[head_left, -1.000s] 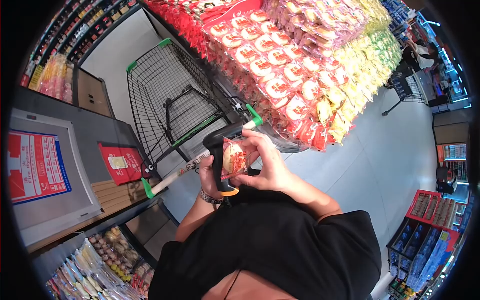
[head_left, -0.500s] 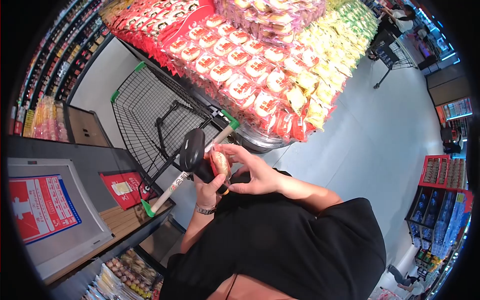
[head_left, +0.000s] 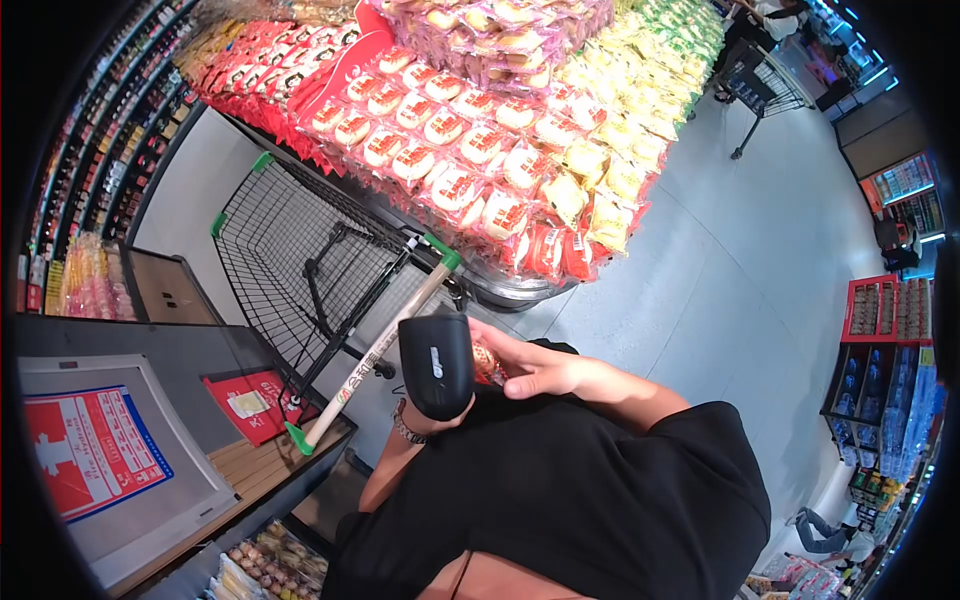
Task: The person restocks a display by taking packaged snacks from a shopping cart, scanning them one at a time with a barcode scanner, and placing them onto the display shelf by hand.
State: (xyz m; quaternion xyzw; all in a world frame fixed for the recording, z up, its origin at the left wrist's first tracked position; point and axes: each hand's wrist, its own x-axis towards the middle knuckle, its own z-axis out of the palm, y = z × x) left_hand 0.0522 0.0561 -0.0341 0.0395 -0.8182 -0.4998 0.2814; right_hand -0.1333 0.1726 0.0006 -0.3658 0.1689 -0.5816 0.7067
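A black handheld barcode scanner [head_left: 432,375] stands in front of my body, its rounded head hiding most of the grip. Below that head, my left hand [head_left: 437,418] is closed around the handle, a chain bracelet at its wrist. My right hand [head_left: 540,368] is curled around a small wrapped pastry [head_left: 487,362] in clear and red film, just right of the scanner. The scanner's head covers part of the pastry and some fingertips. Behind both hands is the pale handle bar [head_left: 375,350] of a shopping cart, apart from them.
The wire shopping cart [head_left: 285,235] stands ahead on the left. Wrapped pastries [head_left: 450,185] are heaped on a display beyond it. At left are a counter with a red sign [head_left: 250,405] and a framed panel [head_left: 130,400]. Another cart [head_left: 760,85] and a person [head_left: 780,20] are far right.
The scanner's head has turned and come nearer the camera, now covering much of the pastry. My right hand has shifted slightly right and down. The display has slid left in view.
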